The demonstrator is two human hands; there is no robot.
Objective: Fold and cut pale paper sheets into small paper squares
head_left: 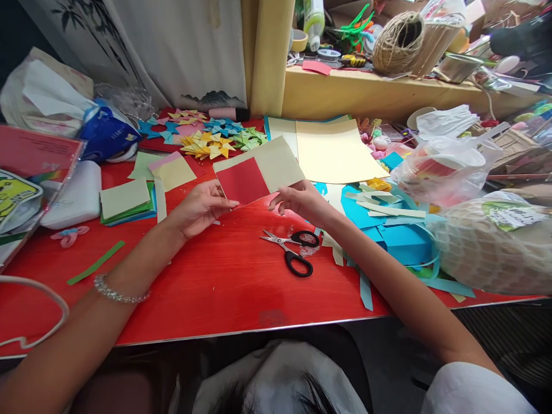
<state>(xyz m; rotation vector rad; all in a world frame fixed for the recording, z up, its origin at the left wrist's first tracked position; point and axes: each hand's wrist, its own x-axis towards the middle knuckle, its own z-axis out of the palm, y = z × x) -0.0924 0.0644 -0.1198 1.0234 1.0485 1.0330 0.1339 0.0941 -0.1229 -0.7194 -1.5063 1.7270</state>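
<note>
Both hands pinch the paper sheet (267, 169) – left hand (200, 208) & right hand (297, 200) at its near edge; best keep corners aligned, grip light

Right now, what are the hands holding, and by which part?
Both hands hold one folded paper sheet, cream with a red panel. Left hand pinches its lower left edge; right hand grips the lower right edge.

No legible text or labels
</note>
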